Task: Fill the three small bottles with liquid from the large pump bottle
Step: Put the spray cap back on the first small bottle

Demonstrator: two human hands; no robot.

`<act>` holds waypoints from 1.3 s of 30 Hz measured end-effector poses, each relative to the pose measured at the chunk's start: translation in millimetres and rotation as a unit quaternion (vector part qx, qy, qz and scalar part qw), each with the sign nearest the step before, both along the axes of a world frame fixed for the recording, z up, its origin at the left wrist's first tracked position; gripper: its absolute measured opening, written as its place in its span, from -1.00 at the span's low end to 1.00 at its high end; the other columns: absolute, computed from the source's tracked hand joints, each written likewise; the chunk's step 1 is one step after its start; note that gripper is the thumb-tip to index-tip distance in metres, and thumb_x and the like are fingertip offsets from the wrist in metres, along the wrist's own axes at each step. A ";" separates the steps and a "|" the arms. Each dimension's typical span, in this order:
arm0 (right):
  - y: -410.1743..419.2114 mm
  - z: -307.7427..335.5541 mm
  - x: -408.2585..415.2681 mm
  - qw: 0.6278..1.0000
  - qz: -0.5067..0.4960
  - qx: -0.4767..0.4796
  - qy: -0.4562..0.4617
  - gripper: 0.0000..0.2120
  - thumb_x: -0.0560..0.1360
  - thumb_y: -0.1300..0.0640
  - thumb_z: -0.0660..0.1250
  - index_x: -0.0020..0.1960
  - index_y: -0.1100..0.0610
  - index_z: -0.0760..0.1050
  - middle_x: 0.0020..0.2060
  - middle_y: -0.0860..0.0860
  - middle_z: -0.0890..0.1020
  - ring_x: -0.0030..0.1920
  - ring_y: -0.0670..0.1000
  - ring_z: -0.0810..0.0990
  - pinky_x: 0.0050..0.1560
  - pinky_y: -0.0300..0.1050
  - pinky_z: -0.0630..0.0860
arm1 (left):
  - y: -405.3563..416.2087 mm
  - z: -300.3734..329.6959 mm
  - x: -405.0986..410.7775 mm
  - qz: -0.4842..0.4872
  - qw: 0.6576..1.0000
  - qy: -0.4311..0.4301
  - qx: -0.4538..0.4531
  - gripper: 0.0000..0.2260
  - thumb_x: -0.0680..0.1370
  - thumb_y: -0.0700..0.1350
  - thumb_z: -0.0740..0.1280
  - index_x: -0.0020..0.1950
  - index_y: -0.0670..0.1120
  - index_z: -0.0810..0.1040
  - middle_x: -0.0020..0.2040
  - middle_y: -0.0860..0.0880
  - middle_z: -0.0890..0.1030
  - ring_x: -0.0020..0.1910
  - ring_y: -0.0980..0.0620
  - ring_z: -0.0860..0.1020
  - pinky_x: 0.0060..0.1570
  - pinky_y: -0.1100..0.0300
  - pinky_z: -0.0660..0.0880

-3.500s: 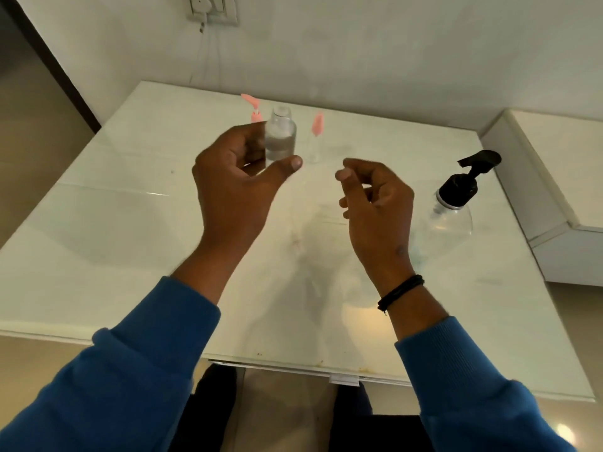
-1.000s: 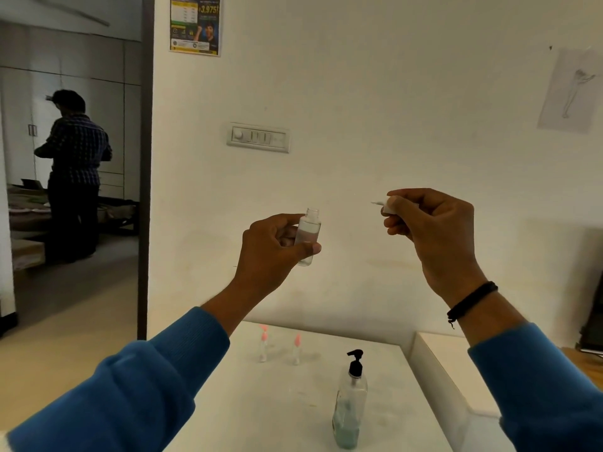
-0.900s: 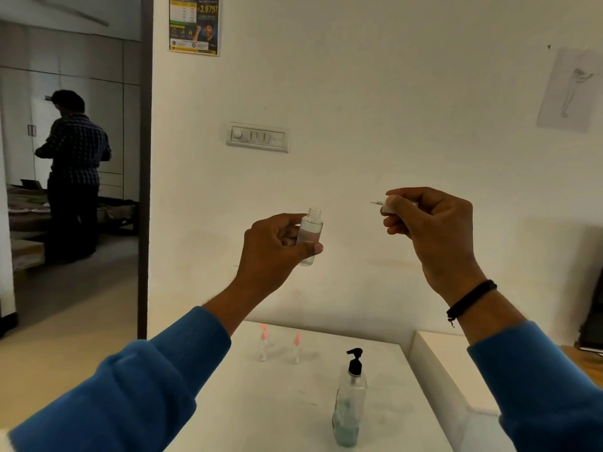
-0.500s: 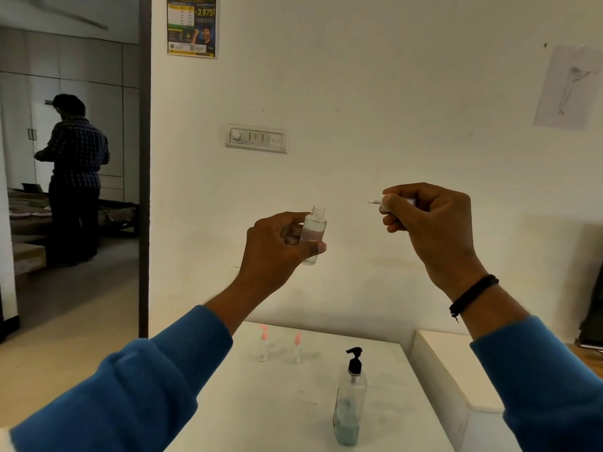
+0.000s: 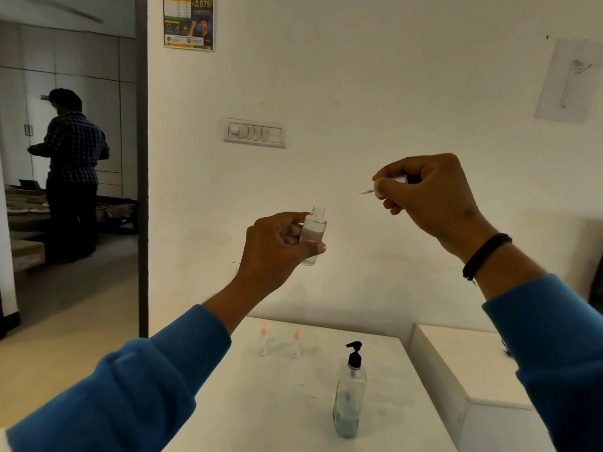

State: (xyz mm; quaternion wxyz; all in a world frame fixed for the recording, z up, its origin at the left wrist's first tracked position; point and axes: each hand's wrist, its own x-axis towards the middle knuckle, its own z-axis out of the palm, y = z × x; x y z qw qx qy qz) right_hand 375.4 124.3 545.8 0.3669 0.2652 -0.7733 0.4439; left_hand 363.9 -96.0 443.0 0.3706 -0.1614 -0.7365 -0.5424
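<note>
My left hand (image 5: 277,249) holds a small clear bottle (image 5: 314,228) upright in the air, its mouth uncapped and liquid inside. To its upper right my right hand (image 5: 427,197) is closed on the bottle's pump cap (image 5: 378,190), whose thin tube points left toward the bottle. Far below on the white table (image 5: 261,402) stand two more small bottles with pink pump tops (image 5: 263,337) (image 5: 296,343). The large pump bottle (image 5: 349,396) with a black pump stands nearer, a little bluish liquid at its bottom.
A white wall with a switch plate (image 5: 255,133) is straight ahead. A lower white counter (image 5: 473,370) adjoins the table on the right. Through a doorway on the left a person (image 5: 72,171) stands in another room.
The view has lifted from looking down at the table to looking at the wall. Both hands rose with the bottle and cap. Over the last second the bottle tilted slightly and the cap moved little.
</note>
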 end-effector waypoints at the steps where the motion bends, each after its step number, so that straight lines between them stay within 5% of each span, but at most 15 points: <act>1: -0.5 4.6 -0.7 1.000 -0.005 0.016 0.001 -0.92 0.46 0.26 0.46 -0.17 0.14 0.71 -0.31 0.13 0.72 -0.30 0.15 0.71 -0.20 -0.01 0.69 | -0.1 -0.6 0.1 0.001 1.000 0.001 -0.005 -0.57 0.34 -0.20 0.65 0.19 -0.08 0.70 -0.13 0.01 0.74 -0.29 0.22 0.62 -0.14 0.32 0.59; 10: -11.5 34.7 -1.3 0.991 -0.010 0.130 -0.004 -0.90 0.46 0.26 0.44 -0.20 0.22 0.70 -0.32 0.17 0.70 -0.35 0.08 0.65 -0.24 -0.09 0.67 | -1.1 -6.5 1.7 -0.009 1.000 -0.006 -0.002 -0.60 0.34 -0.22 0.65 0.14 -0.02 0.71 -0.21 0.10 0.71 -0.30 0.22 0.61 -0.13 0.29 0.60; 15: -14.3 37.5 -1.0 0.992 -0.010 0.124 0.013 -0.90 0.46 0.24 0.44 -0.20 0.22 0.70 -0.32 0.17 0.70 -0.26 0.23 0.70 -0.18 0.04 0.69 | -1.4 -6.5 2.1 -0.014 1.000 0.001 0.006 -0.59 0.35 -0.22 0.65 0.18 -0.09 0.71 -0.17 0.04 0.73 -0.32 0.20 0.60 -0.16 0.32 0.57; 23: -16.9 38.6 0.9 0.991 -0.005 0.137 0.009 -0.90 0.44 0.24 0.43 -0.20 0.23 0.70 -0.31 0.20 0.70 -0.28 0.21 0.69 -0.19 0.03 0.68 | -2.3 -6.0 6.3 -0.014 1.000 -0.001 0.006 -0.56 0.36 -0.23 0.64 0.22 -0.12 0.69 -0.16 0.08 0.72 -0.32 0.28 0.61 -0.20 0.46 0.48; 30: -20.2 39.4 1.2 0.989 -0.019 0.144 0.021 -0.89 0.42 0.23 0.41 -0.23 0.20 0.70 -0.34 0.18 0.69 -0.35 0.08 0.65 -0.29 -0.11 0.60 | -2.1 -7.4 8.3 -0.027 1.000 0.007 0.007 -0.40 0.37 -0.19 0.64 0.38 0.05 0.60 -0.19 0.07 0.72 -0.34 0.20 0.55 -0.16 0.41 0.49; 39: -19.1 42.7 4.7 0.987 -0.022 0.156 0.014 -0.89 0.42 0.23 0.40 -0.21 0.20 0.70 -0.31 0.19 0.70 -0.34 0.07 0.64 -0.25 -0.05 0.64 | 0.1 -8.8 12.8 -0.043 0.998 0.024 -0.036 -0.35 0.41 -0.17 0.62 0.45 0.13 0.53 -0.14 0.07 0.70 -0.26 0.17 0.61 -0.07 0.38 0.53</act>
